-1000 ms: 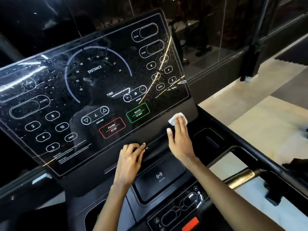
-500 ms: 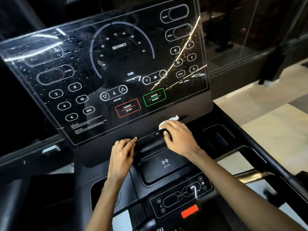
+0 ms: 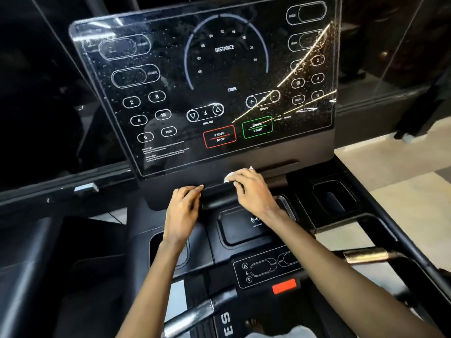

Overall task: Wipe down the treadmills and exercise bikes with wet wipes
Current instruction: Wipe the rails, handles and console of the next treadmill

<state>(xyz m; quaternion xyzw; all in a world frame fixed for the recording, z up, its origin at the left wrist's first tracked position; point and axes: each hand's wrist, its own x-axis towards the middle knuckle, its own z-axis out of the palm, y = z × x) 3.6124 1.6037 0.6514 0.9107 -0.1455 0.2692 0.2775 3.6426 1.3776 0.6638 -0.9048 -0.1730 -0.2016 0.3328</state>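
Observation:
The treadmill's glossy black console panel fills the upper half of the view, speckled with droplets. Below it runs a black ledge. My right hand presses a white wet wipe onto that ledge, its fingers curled over the wipe, which is mostly hidden. My left hand rests on the ledge just left of it, fingers fairly straight and holding nothing.
A phone tray lies under my right wrist. Cup holders sit at right and lower left. A lower control pad with a red tab is nearer me. Handrails flank the deck; tiled floor at right.
My right hand slid the wipe leftward along the ledge, from under the panel's right corner toward the middle, and now curls over it. My left hand stays on the ledge. The view tilted down.

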